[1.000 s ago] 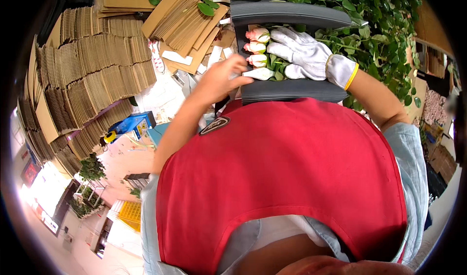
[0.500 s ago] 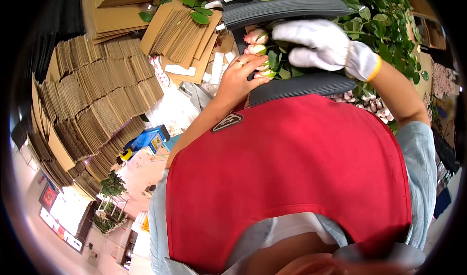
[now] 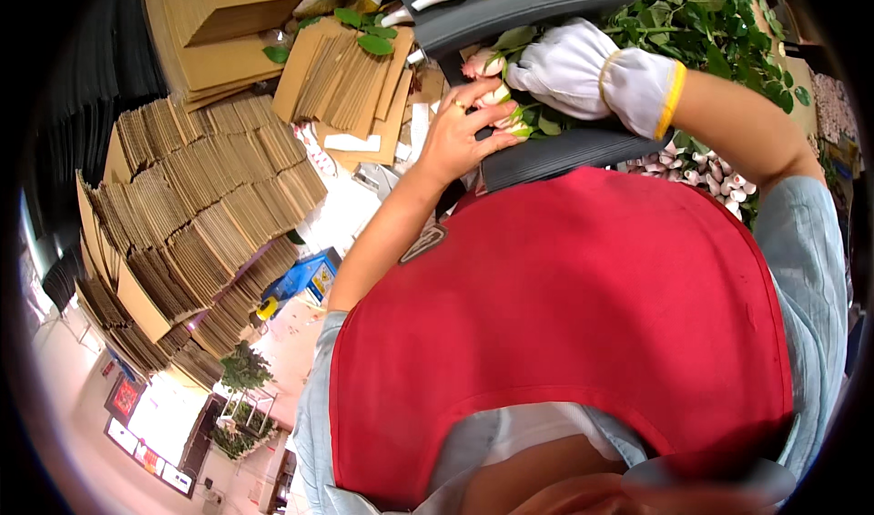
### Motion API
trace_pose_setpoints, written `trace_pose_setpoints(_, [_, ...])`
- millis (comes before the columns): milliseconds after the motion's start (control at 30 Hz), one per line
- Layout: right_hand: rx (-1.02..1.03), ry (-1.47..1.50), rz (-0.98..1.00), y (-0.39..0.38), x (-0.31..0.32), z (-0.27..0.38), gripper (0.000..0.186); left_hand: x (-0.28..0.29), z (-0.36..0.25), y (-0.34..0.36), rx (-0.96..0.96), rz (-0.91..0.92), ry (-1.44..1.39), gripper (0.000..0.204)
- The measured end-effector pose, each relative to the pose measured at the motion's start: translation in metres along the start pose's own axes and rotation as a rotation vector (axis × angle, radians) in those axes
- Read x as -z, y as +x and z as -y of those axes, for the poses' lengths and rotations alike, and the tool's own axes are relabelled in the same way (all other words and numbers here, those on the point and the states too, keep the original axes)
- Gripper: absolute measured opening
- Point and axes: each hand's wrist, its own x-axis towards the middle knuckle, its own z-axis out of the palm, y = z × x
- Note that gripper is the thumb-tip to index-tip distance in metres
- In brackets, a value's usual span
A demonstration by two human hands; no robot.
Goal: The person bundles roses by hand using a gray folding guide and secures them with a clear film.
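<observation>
Pink roses (image 3: 482, 63) lie partly under the bare left hand (image 3: 455, 137), fingers spread — beside them, the gloved right hand (image 3: 563, 71); whether its fingers pinch, I can't tell.

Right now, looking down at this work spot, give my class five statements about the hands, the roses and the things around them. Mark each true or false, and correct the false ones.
1. The left hand is bare and touches the roses. True.
2. The right hand wears a black glove. False: its glove is white, with a yellow edge at the cuff.
3. The roses lie between two dark ridged pads. True.
4. The person's apron is green. False: it is red.
5. Stacked cardboard stands on the person's left. True.
</observation>
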Motion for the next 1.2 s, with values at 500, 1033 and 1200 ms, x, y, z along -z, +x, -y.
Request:
trace_pose_setpoints(500, [-0.244, 0.199, 0.087, 0.011, -0.014, -0.008, 0.018, 0.008, -0.018, 0.019, 0.115, 0.039, 0.294, 0.039])
trace_pose_setpoints(1033, [-0.857, 0.267, -0.677, -0.095, 0.057, -0.076, 0.033, 0.013, -0.006, 0.030, 0.175, 0.120, 0.324, 0.056])
trace_pose_setpoints(1200, [-0.905, -0.014, 0.131, -0.071, 0.024, -0.179, 0.030, 0.006, 0.002, 0.034, 0.117, 0.139, 0.222, 0.052])
